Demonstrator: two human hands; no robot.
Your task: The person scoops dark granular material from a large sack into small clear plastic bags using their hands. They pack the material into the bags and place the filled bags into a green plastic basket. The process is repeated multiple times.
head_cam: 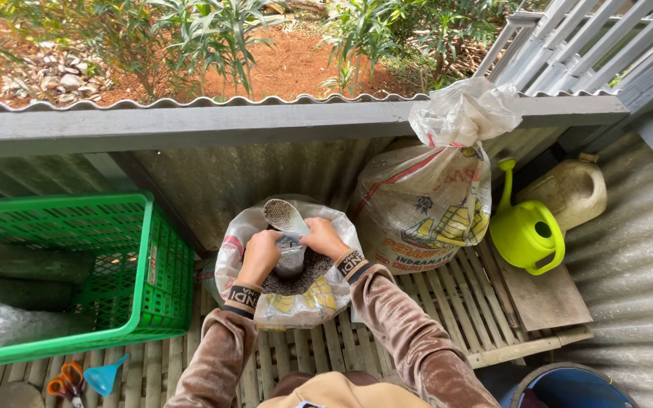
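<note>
Two hands meet over an open white sack (289,302) of dark, grainy soil that sits on the slatted bamboo floor (432,302) near the middle of the scene. The left hand (260,255) and the right hand (325,237) are both clenched on a small clear plastic bag (290,257), holding its mouth just above the soil. The bag looks thin, soft and slippery, light when empty and likely saggy once filled, so the rim seems the best place to grip. A mesh-patterned scoop (284,216) stands touching the bag on its far side; which hand steadies it I cannot tell. Right of the sack leans a bigger tied sack (425,211), then a lime watering can (527,230) and a tan jug (572,189). Left stands a green crate (156,264); near it lie scissors (66,381) and a blue funnel (103,375).
</note>
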